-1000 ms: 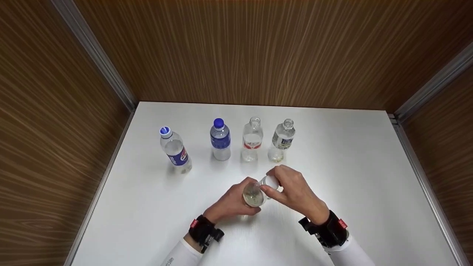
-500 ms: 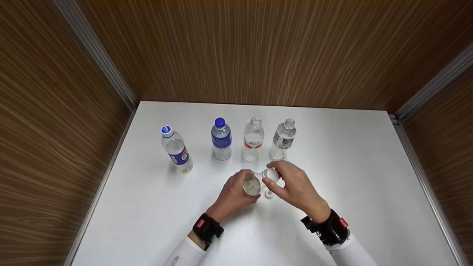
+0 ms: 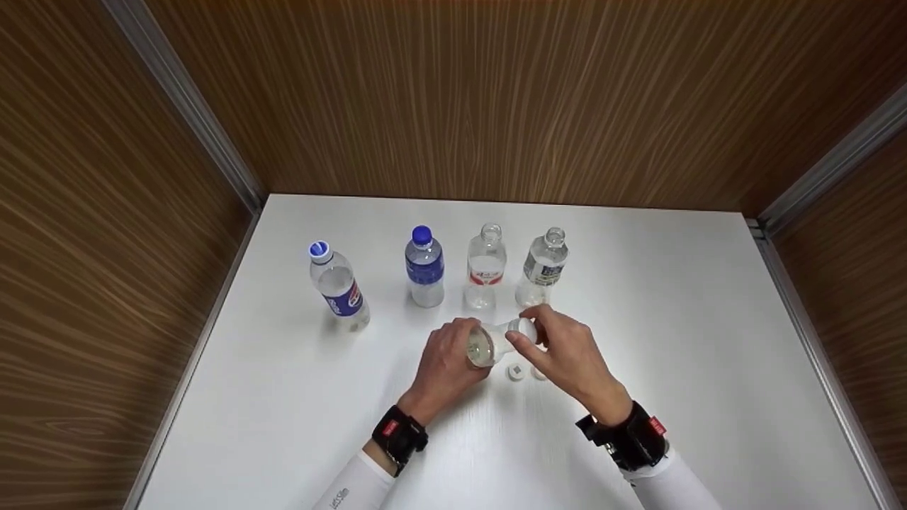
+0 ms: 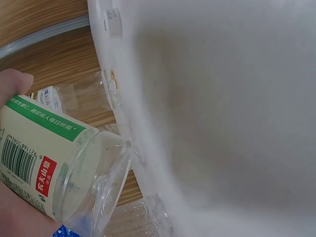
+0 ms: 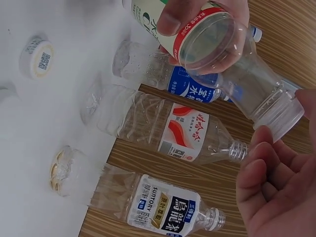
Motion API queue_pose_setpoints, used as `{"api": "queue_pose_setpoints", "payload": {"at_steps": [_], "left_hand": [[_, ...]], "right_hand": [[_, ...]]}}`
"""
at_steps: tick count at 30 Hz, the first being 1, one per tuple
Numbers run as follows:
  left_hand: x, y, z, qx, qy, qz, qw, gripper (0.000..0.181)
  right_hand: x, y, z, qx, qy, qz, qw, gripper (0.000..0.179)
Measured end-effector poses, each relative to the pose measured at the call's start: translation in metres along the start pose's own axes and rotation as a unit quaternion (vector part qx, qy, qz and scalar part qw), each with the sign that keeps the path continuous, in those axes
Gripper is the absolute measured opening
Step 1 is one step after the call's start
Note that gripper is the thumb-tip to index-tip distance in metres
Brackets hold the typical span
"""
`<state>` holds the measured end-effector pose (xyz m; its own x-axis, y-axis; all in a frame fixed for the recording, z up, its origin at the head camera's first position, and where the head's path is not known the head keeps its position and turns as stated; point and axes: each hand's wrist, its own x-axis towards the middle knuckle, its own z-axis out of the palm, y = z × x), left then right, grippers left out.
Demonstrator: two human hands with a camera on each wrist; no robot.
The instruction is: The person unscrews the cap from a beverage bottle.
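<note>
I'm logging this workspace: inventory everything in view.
Table: one, white, centre
Held bottle: one, clear, front centre
Gripped cap: one, white, on its neck
Loose caps: two, white, on table
Capped bottles: two, clear, blue-labelled, row's left
Uncapped bottles: two, clear, white-labelled, row's right
Panels: three, brown, back and sides
Metal strips: several, grey, edges
Left hand: one, around bottle
Right hand: one, at cap
Camera wristbands: two, black, wrists
Sleeves: two, white, forearms

Head view: rightmost cap (image 3: pixel 540 373) partly behind right hand (image 3: pixel 572 358) | left wrist view: held bottle (image 4: pixel 49 155) cut by left edge
</note>
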<state>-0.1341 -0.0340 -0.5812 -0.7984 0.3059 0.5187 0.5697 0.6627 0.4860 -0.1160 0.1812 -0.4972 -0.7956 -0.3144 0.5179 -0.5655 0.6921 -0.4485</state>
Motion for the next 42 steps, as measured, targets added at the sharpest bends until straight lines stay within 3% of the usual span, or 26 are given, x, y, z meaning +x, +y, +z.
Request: {"api": "queue_pose_setpoints", "payload": {"at_steps": [15,19,22,27,36,42], "left_hand": [[-0.003,-0.002,-0.002,-0.048,-0.032,-0.017,0.9982,0.061],[-0.003,-0.003,-0.001,-0.052,-0.033,-0.018,0.9979,0.061],[-0.002,-0.002,0.000,-0.047,-0.030,-0.020,0.9982,0.061],[-0.001,0.000,0.000,-0.027,-0.028,-0.017,0.9991,0.062],[-0.003,0.002,0.001,-0.027,-0.049,-0.029,0.9980,0.063],[-0.004,0.002,0.001,-0.030,-0.047,-0.021,0.9982,0.064]], "right_hand": [[-0.001,0.005,-0.011,0.064,-0.054,-0.051,0.9952,0.039],[-0.001,0.004,-0.013,0.065,-0.062,-0.030,0.9955,0.044],[0.000,0.003,-0.013,0.052,-0.062,0.009,0.9967,0.047],[0.001,0.001,-0.014,0.029,-0.065,0.053,0.9960,0.038],[-0.001,0.000,-0.017,0.048,-0.069,0.036,0.9958,0.027],[0.000,0.000,-0.018,0.044,-0.069,0.015,0.9965,0.028]]}}
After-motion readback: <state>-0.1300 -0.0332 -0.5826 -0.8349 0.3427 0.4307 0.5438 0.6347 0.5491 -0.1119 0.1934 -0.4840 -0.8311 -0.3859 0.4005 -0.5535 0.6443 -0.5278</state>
